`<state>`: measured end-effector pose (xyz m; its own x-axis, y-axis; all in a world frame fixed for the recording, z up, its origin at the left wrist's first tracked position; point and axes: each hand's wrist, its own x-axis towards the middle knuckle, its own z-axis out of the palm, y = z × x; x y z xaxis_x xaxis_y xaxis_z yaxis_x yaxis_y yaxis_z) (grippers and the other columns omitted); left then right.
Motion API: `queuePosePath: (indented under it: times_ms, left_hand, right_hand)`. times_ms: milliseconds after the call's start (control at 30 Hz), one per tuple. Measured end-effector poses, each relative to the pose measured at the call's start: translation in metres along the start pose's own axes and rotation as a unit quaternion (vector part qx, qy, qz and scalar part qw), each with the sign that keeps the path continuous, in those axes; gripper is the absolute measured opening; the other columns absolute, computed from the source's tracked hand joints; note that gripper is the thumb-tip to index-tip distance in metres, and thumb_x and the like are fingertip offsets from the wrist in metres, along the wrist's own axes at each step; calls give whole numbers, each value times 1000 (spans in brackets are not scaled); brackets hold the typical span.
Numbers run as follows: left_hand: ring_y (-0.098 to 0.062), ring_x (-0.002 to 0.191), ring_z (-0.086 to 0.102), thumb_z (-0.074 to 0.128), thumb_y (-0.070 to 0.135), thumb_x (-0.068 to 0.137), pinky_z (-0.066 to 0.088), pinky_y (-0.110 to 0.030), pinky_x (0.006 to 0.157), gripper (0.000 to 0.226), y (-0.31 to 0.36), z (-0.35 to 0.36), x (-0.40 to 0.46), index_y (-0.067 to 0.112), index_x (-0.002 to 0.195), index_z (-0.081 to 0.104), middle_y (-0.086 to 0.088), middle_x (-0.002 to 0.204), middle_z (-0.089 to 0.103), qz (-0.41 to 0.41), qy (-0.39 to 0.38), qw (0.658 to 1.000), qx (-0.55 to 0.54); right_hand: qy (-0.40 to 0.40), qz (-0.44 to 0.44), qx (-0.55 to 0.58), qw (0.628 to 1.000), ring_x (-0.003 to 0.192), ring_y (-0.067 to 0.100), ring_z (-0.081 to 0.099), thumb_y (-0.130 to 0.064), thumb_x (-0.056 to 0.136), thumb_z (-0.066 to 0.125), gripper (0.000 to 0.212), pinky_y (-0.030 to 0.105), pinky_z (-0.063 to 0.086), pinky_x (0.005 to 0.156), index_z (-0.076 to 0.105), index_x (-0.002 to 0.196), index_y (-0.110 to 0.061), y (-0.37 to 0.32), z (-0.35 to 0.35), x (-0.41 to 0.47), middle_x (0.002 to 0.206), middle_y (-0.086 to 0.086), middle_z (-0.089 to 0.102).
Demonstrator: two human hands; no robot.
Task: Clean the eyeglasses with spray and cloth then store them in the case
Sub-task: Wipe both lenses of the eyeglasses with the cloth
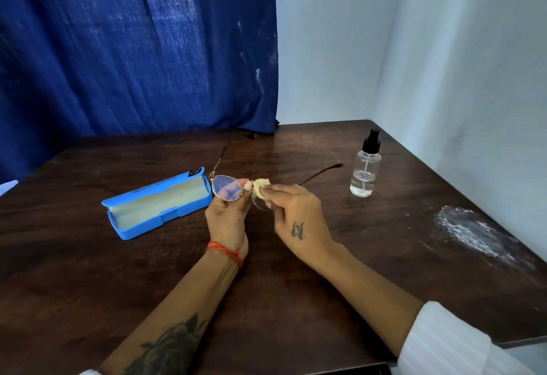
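Thin gold-rimmed eyeglasses are held above the middle of the dark wooden table, temples unfolded and pointing away from me. My left hand pinches the frame near the bridge, beside the left lens. My right hand presses a small crumpled cream cloth against the right lens, which is mostly hidden by cloth and fingers. The blue glasses case lies open on the table to the left, its pale lining showing. A clear spray bottle with a black nozzle stands upright to the right.
A blue curtain hangs behind the table at the left; pale walls close the back right corner. A white powdery smear marks the table near its right edge.
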<state>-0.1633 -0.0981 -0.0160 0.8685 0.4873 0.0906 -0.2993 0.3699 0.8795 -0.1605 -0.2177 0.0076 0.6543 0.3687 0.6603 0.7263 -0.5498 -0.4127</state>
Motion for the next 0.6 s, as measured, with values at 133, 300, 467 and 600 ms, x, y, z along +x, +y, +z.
queuePosePath:
  times_ms: [133,300,467,600]
  left_hand:
    - [-8,79,68,62,6,82,56,-22,78,13,2,1,1,13,92,66,5,76,73,0,8,1000,-8]
    - [-22,95,64,61,3,82,50,-35,91,17,6,4,-1,5,99,63,-7,89,68,-9,28,1000,-12]
    - [-13,84,66,61,2,82,54,-28,85,15,7,6,-3,12,93,64,0,80,71,-10,22,999,-20]
    - [-13,83,64,61,2,82,52,-27,84,14,7,6,-3,10,92,64,-4,84,67,-13,32,999,-24]
  right_hand:
    - [-18,-3,39,999,85,22,69,11,68,68,29,31,53,82,74,90,-7,6,-6,-2,92,8,75]
    - [-16,-36,-101,994,69,24,66,8,56,70,28,30,57,59,76,79,-8,9,-12,-3,78,7,75]
    - [1,-31,-111,993,70,32,64,15,50,72,40,32,57,63,71,88,2,4,-2,-1,85,16,72]
    - [5,-26,16,1000,86,29,66,11,67,70,31,36,55,81,71,96,0,6,1,-2,96,15,72]
